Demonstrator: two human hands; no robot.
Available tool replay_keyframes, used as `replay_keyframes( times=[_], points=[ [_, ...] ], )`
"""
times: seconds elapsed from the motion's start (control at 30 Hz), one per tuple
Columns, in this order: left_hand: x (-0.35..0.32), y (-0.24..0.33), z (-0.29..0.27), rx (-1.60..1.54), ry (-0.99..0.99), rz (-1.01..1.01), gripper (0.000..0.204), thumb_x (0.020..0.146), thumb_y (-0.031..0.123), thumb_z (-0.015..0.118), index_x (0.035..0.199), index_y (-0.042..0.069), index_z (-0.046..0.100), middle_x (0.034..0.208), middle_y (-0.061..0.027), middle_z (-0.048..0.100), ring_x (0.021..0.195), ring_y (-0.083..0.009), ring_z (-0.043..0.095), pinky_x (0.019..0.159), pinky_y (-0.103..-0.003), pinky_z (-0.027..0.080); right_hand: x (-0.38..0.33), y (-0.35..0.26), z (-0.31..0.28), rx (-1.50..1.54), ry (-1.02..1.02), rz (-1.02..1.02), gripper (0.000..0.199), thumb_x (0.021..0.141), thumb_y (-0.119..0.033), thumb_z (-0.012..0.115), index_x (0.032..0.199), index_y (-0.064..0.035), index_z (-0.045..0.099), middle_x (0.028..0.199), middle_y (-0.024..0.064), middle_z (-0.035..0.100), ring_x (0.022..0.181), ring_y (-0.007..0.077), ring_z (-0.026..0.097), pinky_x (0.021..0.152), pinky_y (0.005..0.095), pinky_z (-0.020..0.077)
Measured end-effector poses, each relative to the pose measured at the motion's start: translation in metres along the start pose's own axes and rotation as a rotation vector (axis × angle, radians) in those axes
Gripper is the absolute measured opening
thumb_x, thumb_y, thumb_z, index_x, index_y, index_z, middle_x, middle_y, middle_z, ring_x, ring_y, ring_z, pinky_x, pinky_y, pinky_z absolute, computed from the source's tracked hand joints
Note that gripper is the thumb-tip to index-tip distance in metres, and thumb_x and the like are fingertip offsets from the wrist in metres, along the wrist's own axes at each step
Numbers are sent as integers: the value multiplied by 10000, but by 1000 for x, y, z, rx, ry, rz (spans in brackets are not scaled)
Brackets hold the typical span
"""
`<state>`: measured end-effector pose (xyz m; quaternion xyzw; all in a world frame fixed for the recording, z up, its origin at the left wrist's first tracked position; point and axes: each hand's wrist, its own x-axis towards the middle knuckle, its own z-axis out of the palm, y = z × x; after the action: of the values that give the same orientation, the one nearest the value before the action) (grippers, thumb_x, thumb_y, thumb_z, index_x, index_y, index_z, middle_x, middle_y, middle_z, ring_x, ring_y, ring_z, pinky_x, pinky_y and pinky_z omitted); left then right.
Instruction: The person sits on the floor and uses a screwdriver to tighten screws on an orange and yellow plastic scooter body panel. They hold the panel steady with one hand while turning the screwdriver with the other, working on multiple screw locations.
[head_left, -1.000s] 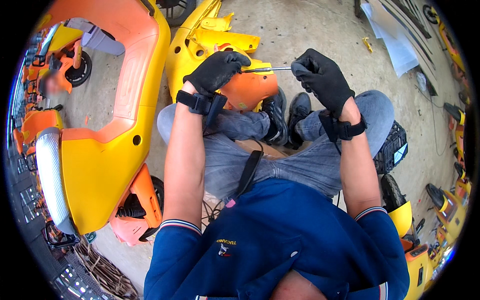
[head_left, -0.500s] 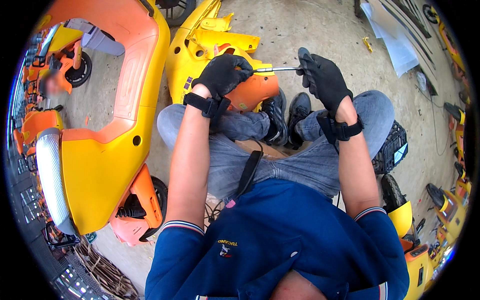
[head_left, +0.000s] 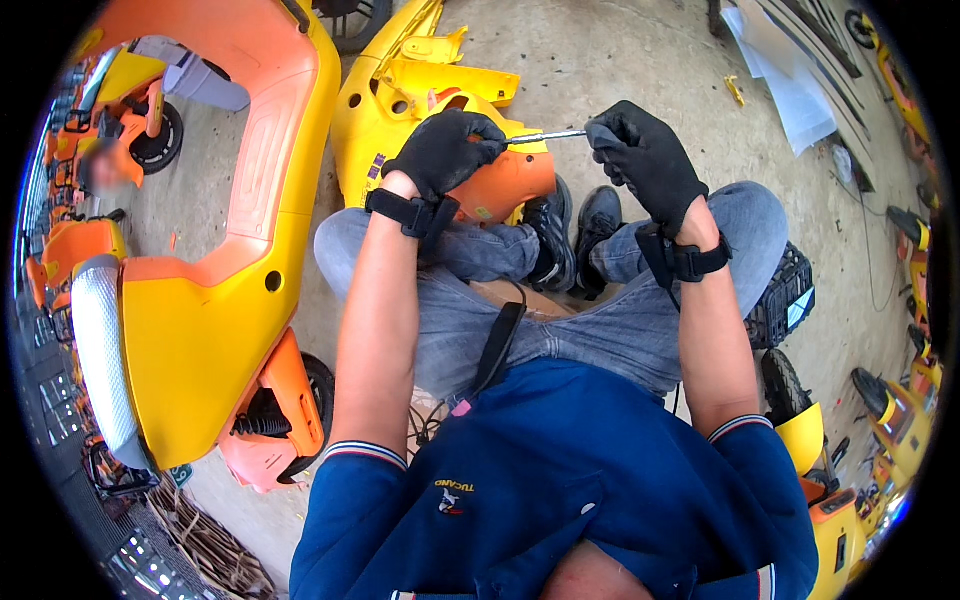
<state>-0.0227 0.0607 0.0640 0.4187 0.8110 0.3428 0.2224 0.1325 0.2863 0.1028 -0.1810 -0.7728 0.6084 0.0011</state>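
Observation:
A thin shiny metal rod spans between my gloved hands, nearly level. My left hand, in a black glove, is closed with its fingers pinching the rod's left end. The right end disappears into my right hand, also gloved in black and closed; what the fingers cover there is hidden, so I cannot tell whether the rod has a handle. Just behind and below the rod lies a yellow body panel with an orange curved part at its near side, close to my left hand and my shoes.
A large yellow and orange scooter body stands close on my left. Translucent sheets lie at the far right by dark metal strips. A small yellow piece rests on the concrete floor. More yellow scooters line the right side.
My right thumb, raised before, has bent down over the rod's end, and the right fingers have curled in. My left hand and the rod have barely shifted.

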Motion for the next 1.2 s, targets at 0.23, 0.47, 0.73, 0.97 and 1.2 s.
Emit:
replay_keyframes(
  times=[0.23, 0.47, 0.73, 0.97, 1.2],
  points=[
    [-1, 4, 2, -32, 31, -77, 97, 793, 133, 690, 867, 79, 722, 847, -91, 719, 808, -248, 674, 771, -335, 521, 4, 2, 1, -39, 78, 249, 520, 939, -560, 532, 799, -70, 631, 568, -9, 502, 463, 63, 404, 449, 229, 318],
    [0, -1, 3, -9, 7, -68, 141, 802, 108, 716, 932, 54, 716, 894, -79, 722, 840, -200, 665, 796, -310, 518, 5, 3, -1, -136, -17, 258, 499, 948, -494, 525, 779, -37, 629, 619, 41, 566, 562, 138, 546, 566, 285, 431],
    [-1, 2, 3, 34, 30, -19, 158, 790, 127, 725, 932, 58, 717, 921, -97, 719, 866, -226, 666, 806, -334, 513, 5, 10, -1, 19, -36, -24, 113, 894, -159, 609, 892, -47, 593, 724, 31, 594, 626, 84, 541, 557, 246, 436],
    [-2, 5, 3, 22, 53, -93, 145, 783, 124, 723, 914, 62, 722, 897, -101, 720, 843, -232, 668, 781, -331, 515, 2, -5, -1, -3, 18, 277, 288, 941, -342, 577, 861, -67, 603, 698, 30, 596, 558, 101, 533, 535, 248, 429],
    [-1, 2, 4, 39, 48, -66, 150, 778, 117, 726, 920, 68, 721, 889, -94, 710, 859, -234, 660, 808, -328, 511, 4, 11, 0, 14, -30, 136, 227, 933, -283, 607, 869, -64, 601, 699, 12, 584, 590, 89, 525, 547, 252, 427]
  ],
)
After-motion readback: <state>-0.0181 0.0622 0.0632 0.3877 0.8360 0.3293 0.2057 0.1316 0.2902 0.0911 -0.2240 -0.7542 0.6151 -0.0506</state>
